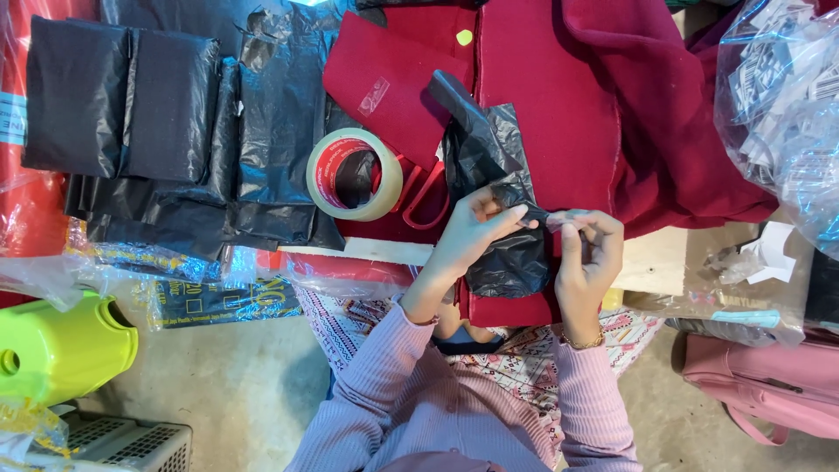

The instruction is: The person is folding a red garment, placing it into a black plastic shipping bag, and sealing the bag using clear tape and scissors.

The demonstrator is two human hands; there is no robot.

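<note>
Black plastic bag point(498, 201) pinched between both hands point(476, 229) point(590, 253).

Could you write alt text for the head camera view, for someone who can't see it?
Seen from above, a left hand and right hand pinch a crumpled black plastic bag over red fabric. A tape roll and folded black bags lie alongside.

Work surface and floor, seen from above.
A pale wooden board point(673, 262) edges the table over a grey concrete floor point(236, 385); a lime-green plastic stool point(61, 345) and a grey slotted crate point(131, 446) stand lower left, evenly lit.
</note>
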